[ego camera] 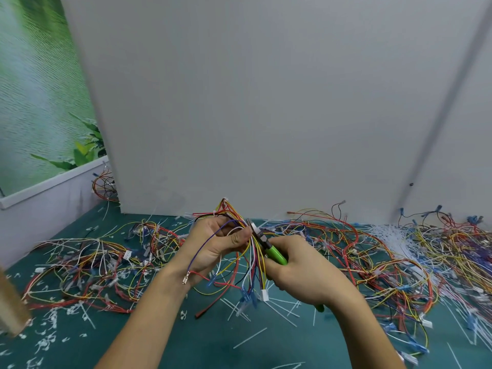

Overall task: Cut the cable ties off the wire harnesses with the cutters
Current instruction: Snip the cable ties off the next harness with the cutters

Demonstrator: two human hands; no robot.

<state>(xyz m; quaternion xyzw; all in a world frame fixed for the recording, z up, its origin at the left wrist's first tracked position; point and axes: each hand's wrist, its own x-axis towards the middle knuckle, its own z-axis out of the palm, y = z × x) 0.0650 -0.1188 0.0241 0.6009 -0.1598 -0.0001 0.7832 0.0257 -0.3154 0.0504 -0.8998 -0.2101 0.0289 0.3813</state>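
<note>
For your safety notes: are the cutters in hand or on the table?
In hand: right hand grips the cutters by their green handles; left hand holds a harness.

Layout across the surface [213, 342]
A left heap [93, 267] and a right heap [399, 262] of harnesses flank the centre. There the left grip [213, 243] holds a wire harness [249, 265] above the surface, and the cutters [269, 249] in the right grip [300, 272] meet it from the right. Cut cable ties [250, 336] lie in front; a panel [266, 102] stands behind.

My left hand [215, 246] and right hand [300, 272] are bare, and behind each grip my left forearm [149, 315] and right forearm [356, 323] are bare too, both wrists uncovered.
</note>
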